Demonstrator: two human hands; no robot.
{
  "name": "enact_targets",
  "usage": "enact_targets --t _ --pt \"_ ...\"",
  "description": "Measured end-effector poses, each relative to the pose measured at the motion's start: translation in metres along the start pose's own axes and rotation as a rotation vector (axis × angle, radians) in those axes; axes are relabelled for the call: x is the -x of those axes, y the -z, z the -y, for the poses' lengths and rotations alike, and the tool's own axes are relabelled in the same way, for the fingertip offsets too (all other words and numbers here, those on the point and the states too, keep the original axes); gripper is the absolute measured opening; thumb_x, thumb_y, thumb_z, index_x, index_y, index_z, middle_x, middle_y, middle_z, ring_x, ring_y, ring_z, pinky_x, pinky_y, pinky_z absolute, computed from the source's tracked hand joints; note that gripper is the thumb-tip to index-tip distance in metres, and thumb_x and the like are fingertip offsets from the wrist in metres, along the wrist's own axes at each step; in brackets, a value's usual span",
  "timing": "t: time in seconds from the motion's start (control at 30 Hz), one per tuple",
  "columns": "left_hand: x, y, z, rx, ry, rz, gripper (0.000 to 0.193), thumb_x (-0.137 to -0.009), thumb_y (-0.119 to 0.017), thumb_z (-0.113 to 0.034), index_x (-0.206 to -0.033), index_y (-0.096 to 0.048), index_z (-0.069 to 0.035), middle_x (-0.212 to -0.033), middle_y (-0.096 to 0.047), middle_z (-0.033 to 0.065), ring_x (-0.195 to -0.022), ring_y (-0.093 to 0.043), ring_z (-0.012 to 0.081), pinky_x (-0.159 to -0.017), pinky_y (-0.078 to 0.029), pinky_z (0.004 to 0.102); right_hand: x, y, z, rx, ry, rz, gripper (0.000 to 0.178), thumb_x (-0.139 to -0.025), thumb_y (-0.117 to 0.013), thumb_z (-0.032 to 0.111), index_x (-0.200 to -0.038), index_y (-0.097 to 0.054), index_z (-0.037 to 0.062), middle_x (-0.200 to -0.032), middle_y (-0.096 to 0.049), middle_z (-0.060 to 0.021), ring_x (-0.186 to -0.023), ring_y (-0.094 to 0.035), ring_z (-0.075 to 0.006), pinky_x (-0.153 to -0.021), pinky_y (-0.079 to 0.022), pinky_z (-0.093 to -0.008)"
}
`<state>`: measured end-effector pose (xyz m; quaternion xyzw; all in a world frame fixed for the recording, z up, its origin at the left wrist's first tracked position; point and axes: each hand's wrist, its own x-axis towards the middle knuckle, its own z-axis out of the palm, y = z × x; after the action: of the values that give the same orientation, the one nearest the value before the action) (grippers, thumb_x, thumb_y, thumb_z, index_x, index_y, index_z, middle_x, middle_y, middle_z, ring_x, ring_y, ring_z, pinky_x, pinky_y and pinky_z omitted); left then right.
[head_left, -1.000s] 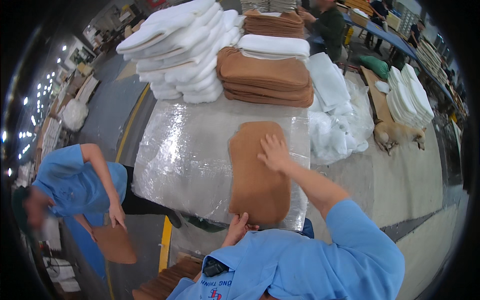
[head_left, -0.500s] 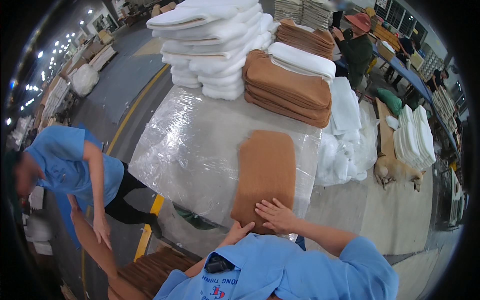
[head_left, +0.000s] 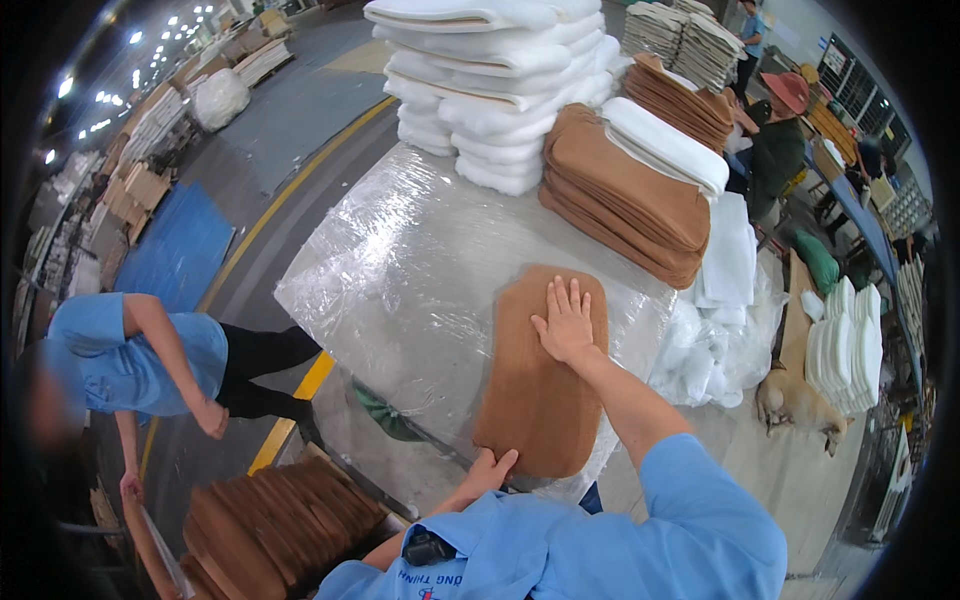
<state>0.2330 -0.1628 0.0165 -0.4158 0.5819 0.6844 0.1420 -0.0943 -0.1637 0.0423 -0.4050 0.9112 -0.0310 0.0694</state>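
A flat brown cushion-shaped fabric piece with rounded corners lies lengthwise on a plastic-wrapped table. My right hand rests flat on its far part, fingers spread and pointing away. At the near left corner my left hand touches the edge, thumb and a finger apart; its other fingers are hidden. Behind the piece stands a stack of similar brown pieces, with folded white padding on top. A tall pile of white padding rises to its left.
On the left a co-worker in a blue shirt bends beside a stack of brown pieces. White padding in clear plastic lies right of the table. Farther right are a tan dog on the floor and upright white pads.
My right hand has slid from the near end of the brown piece to its far part. My left hand stays at the near corner. The co-worker's arm has moved, and the view has shifted.
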Motion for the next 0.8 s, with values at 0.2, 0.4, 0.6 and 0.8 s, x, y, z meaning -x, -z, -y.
enact_targets --t 0.2,0.4,0.6,0.8 --pt "-0.002 -0.027 0.006 -0.331 -0.119 -0.27 0.065 -0.104 -0.06 -0.049 -0.116 -0.06 0.015 -0.111 -0.07 0.0318 -0.108 -0.068 0.0436 -0.092 -0.052 0.0493 0.016 -0.002 0.012 0.001 0.336 -0.02 0.074 -0.109 -0.043 0.048 -0.167 -0.025 0.0052 -0.176 -0.017 -0.0105 -0.162 -0.008 -0.0418 -0.13 -0.009 -0.0611" --pt "0.002 -0.063 0.017 -0.1 -0.161 -0.563 0.075 -0.105 -0.046 -0.062 -0.117 -0.065 0.01 -0.117 -0.068 0.0356 -0.115 -0.064 0.052 -0.098 -0.051 0.0544 0.108 0.003 0.037 -0.127 0.799 -0.045 0.065 -0.103 -0.056 0.041 -0.156 -0.046 0.0055 -0.167 -0.038 -0.0117 -0.157 -0.022 -0.044 -0.125 -0.015 -0.0657" --pt "0.03 -0.123 0.032 -0.223 -0.067 -0.548 0.066 -0.105 -0.048 -0.055 -0.1 -0.072 0.006 -0.102 -0.073 0.031 -0.091 -0.071 0.0501 -0.081 -0.056 0.0567 0.225 -0.019 -0.026 -0.236 1.034 0.256 0.067 -0.096 -0.06 0.036 -0.153 -0.051 0.0023 -0.163 -0.046 -0.0141 -0.156 -0.026 -0.0476 -0.125 -0.012 -0.0696" --pt "0.074 -0.152 0.055 0.045 -0.415 -0.07 0.06 -0.103 -0.053 -0.054 -0.114 -0.069 0.003 -0.109 -0.073 0.0281 -0.099 -0.071 0.045 -0.084 -0.055 0.0537 0.188 0.006 -0.132 -0.169 0.958 -0.051 0.073 -0.099 -0.072 0.047 -0.157 -0.047 0.0093 -0.157 -0.044 -0.0293 -0.143 -0.043 -0.048 -0.118 -0.036 -0.0579"
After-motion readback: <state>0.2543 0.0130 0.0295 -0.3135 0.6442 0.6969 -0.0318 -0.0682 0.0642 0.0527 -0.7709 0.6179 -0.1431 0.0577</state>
